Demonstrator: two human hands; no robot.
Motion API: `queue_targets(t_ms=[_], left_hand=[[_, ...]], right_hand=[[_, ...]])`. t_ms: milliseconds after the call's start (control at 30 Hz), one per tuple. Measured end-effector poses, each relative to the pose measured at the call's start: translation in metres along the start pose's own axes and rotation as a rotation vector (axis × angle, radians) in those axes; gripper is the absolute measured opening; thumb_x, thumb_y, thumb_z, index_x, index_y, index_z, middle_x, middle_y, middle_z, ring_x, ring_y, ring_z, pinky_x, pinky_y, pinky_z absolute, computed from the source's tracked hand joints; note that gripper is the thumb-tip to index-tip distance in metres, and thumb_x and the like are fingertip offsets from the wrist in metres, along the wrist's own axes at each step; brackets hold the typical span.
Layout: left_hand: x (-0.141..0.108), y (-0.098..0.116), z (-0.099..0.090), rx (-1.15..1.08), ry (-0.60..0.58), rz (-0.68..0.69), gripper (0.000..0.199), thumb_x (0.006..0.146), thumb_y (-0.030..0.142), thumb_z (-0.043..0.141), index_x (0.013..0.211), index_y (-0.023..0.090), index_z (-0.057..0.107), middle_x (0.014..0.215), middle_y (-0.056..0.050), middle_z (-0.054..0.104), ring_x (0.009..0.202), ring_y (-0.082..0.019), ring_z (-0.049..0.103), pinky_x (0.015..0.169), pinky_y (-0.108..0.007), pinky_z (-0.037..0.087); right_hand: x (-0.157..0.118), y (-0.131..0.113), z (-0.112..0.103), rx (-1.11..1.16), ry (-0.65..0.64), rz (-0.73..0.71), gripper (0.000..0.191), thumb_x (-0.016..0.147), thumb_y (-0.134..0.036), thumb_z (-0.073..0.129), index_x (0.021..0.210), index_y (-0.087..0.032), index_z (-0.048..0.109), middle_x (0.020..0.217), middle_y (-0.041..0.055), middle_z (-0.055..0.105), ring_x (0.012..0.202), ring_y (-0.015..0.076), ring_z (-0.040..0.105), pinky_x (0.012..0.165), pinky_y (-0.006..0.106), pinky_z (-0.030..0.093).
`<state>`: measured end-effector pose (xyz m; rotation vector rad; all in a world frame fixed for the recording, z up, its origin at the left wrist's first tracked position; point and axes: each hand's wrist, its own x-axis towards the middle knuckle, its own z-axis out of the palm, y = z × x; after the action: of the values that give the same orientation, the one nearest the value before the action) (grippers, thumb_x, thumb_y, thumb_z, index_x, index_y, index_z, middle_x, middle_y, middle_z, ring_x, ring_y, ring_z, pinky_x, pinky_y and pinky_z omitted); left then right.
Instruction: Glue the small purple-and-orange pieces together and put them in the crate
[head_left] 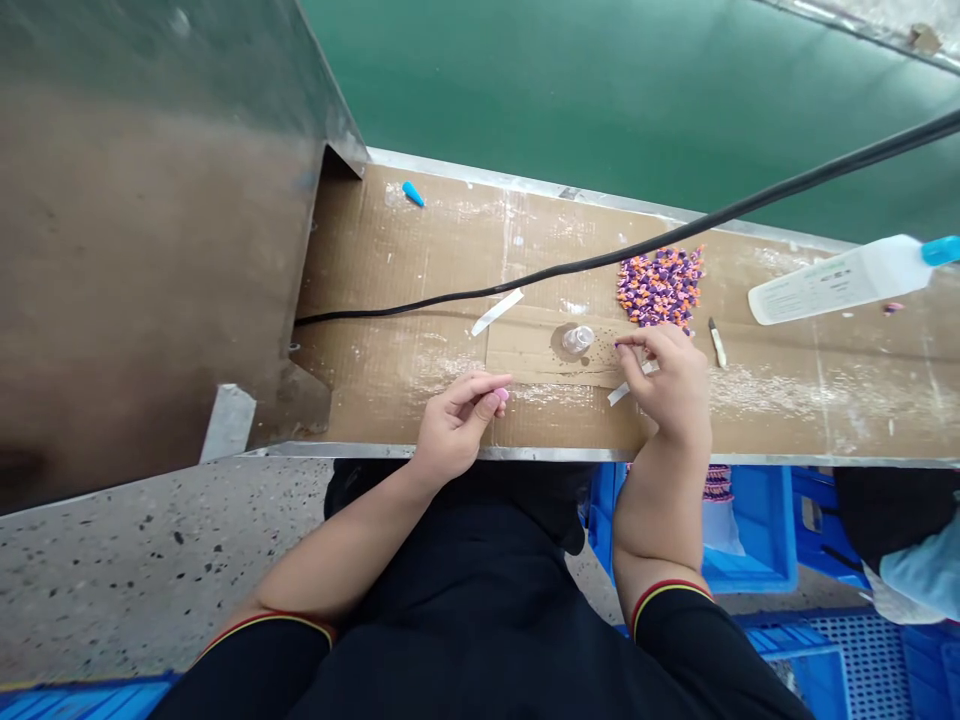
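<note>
My left hand (459,418) pinches a small pink piece (501,396) between thumb and fingertips, just above the cardboard near the front edge. My right hand (666,378) is closed in a pinch on a tiny purple piece (619,346), mostly covered by the fingertips. Behind that hand lies a pile of small purple, orange and pink pieces (658,285). Between my hands a small clear container (577,340) stands on a cardboard strip (525,345), with wet spots around it. A white paper strip (619,394) lies below the right fingers.
A black cable (540,274) crosses above the bench. At right lie a white bottle (840,280) with a blue cap and a small blade-like tool (718,344). A blue tip (412,193) and another white strip (497,312) lie left. A metal housing (150,220) bounds the left; blue crates (780,530) stand below.
</note>
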<state>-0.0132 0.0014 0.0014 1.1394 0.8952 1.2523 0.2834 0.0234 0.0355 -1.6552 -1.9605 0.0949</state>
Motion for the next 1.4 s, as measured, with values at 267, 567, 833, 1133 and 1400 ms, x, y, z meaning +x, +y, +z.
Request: queue_targets(t_ms=[267,567,833,1133,1400], left_hand=[[-0.001,-0.005,-0.002,-0.068,0.010,-0.063,0.022,0.096,0.042,0.082,0.107,0.024,0.088,0.093,-0.008,0.076,0.070,-0.012,0.068,0.067,-0.024,0.062],[-0.002,-0.009,-0.002,-0.193,0.066,-0.180,0.030,0.089,0.047,0.089,0.103,0.021,0.088,0.084,-0.007,0.077,0.068,-0.012,0.070,0.067,-0.025,0.063],[-0.001,-0.001,0.006,-0.276,0.136,-0.303,0.047,0.079,0.058,0.094,0.097,0.016,0.083,0.077,-0.005,0.077,0.064,-0.015,0.074,0.065,-0.029,0.067],[0.000,0.003,0.010,-0.305,0.168,-0.314,0.050,0.077,0.060,0.095,0.095,0.016,0.081,0.091,-0.009,0.083,0.082,-0.021,0.082,0.082,-0.036,0.071],[-0.003,-0.007,0.009,-0.146,0.207,-0.035,0.027,0.087,0.047,0.091,0.094,0.021,0.085,0.098,-0.008,0.084,0.091,-0.018,0.082,0.087,-0.032,0.070]], right_hand=[[-0.026,-0.016,0.018,-0.057,-0.048,-0.012,0.015,0.101,-0.024,0.062,0.093,-0.028,0.074,0.093,0.0063,0.079,0.089,0.0280,0.070,0.085,0.047,0.058],[-0.035,-0.041,0.004,0.072,0.254,0.107,0.010,0.103,-0.032,0.067,0.100,-0.028,0.077,0.092,0.0059,0.080,0.075,0.0226,0.071,0.066,0.040,0.060],[-0.056,-0.143,0.064,0.692,0.359,0.293,0.008,0.107,-0.035,0.066,0.108,-0.029,0.071,0.094,0.0025,0.073,0.071,0.0180,0.076,0.052,0.032,0.061],[-0.047,-0.157,0.085,0.658,0.429,0.239,0.010,0.106,-0.031,0.067,0.114,-0.032,0.073,0.103,0.0037,0.077,0.084,0.0215,0.079,0.071,0.041,0.071],[-0.049,-0.161,0.088,0.816,0.376,0.317,0.011,0.108,-0.039,0.066,0.111,-0.031,0.071,0.107,0.0042,0.076,0.088,0.0205,0.082,0.063,0.033,0.071]])
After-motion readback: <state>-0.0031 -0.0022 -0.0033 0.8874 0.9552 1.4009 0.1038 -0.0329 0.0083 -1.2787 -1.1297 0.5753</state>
